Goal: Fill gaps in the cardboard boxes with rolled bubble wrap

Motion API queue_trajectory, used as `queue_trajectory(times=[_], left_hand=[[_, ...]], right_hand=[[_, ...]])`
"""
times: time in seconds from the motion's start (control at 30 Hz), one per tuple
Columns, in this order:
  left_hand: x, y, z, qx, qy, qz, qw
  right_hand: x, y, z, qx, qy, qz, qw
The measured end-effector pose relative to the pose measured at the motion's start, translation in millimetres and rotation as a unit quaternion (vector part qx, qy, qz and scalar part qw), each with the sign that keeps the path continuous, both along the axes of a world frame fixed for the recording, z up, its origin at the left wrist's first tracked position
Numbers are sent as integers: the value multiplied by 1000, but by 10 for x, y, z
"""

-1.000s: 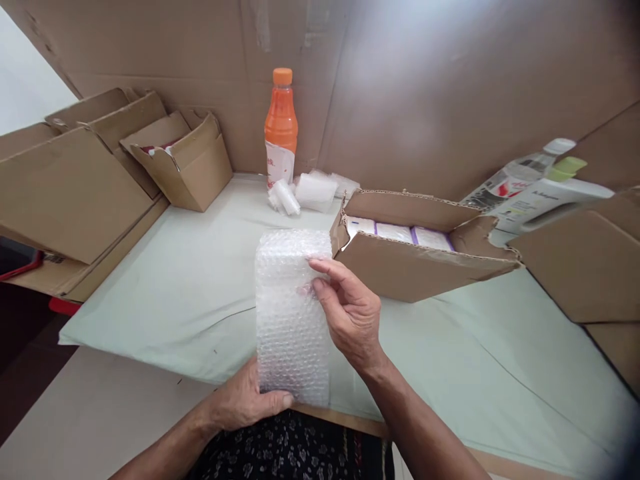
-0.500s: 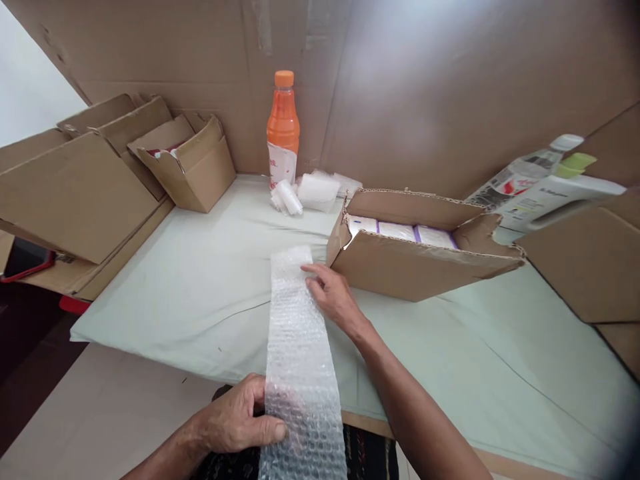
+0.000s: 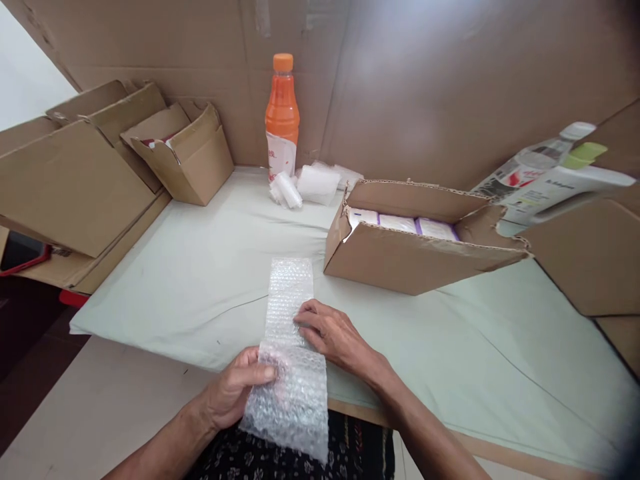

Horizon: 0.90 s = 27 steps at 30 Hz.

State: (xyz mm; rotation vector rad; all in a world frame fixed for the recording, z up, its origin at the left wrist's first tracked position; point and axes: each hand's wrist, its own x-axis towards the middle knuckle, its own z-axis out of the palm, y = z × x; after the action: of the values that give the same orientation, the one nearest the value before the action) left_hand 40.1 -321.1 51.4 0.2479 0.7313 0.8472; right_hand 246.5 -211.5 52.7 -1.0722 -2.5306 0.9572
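Observation:
A strip of clear bubble wrap [image 3: 293,290] lies with its far part flat on the cloth-covered table. Its near part bends up at a crease and hangs over the table's front edge, above my lap. My left hand [image 3: 237,387] grips this near part at the left edge, thumb on top and fingers underneath, dimly visible through the plastic. On the right edge of the strip, near the crease, rests my right hand [image 3: 335,333]. Its fingers are loosely bent and apart, touching the wrap without closing around it.
An open cardboard box [image 3: 420,263] holding white packs with purple edges stands right of the strip. Behind are an orange drink bottle [image 3: 283,113] and small rolls of clear wrap [image 3: 317,183]. More cardboard boxes [image 3: 200,160] stand left; a clear bottle [image 3: 530,163] and white jug [image 3: 555,197] lean right.
Both hands have shifted: my right hand slid back toward me along the strip, and my left hand rose with the near part. The wrap now bends at a crease where it ran smoothly before.

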Motion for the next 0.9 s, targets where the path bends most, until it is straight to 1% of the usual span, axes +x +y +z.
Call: queue_trajectory(times=[0.07, 0.13, 0.17, 0.2, 0.33, 0.4, 0.5, 0.6, 0.67, 0.77, 0.83, 0.9], left_hand=[[14, 84, 17, -34, -5, 50, 998], [27, 193, 20, -53, -2, 111, 992], [32, 248, 13, -59, -5, 130, 990], [35, 299, 2, -63, -12, 136, 989], [27, 403, -76, -59, -53, 96, 992], [14, 396, -112, -44, -63, 97, 992], [-1, 370, -145, -29, -67, 111, 991], [-5, 373, -164, -21, -65, 110, 992], [-5, 385, -169, -13, -64, 101, 993], [-4, 384, -147, -3, -60, 90, 994], [0, 361, -112, 10, -55, 81, 995], [11, 325, -73, 30, -40, 63, 997]], right_hand=[[0, -10, -78, -23, 38, -9, 999], [20, 13, -148, -42, 84, -39, 995], [35, 30, -177, -47, 104, -53, 992], [52, 45, -203, -48, 122, -66, 989], [109, 64, -267, -46, 182, -123, 974], [117, 53, -273, -55, 197, -145, 968], [101, 33, -257, -90, 202, -154, 963], [72, 19, -236, -117, 218, -143, 958], [57, 13, -234, -104, 225, -128, 960], [37, 16, -252, -64, 222, -119, 966], [15, 27, -262, -58, 208, -136, 967], [-19, 42, -259, -66, 172, -165, 969]])
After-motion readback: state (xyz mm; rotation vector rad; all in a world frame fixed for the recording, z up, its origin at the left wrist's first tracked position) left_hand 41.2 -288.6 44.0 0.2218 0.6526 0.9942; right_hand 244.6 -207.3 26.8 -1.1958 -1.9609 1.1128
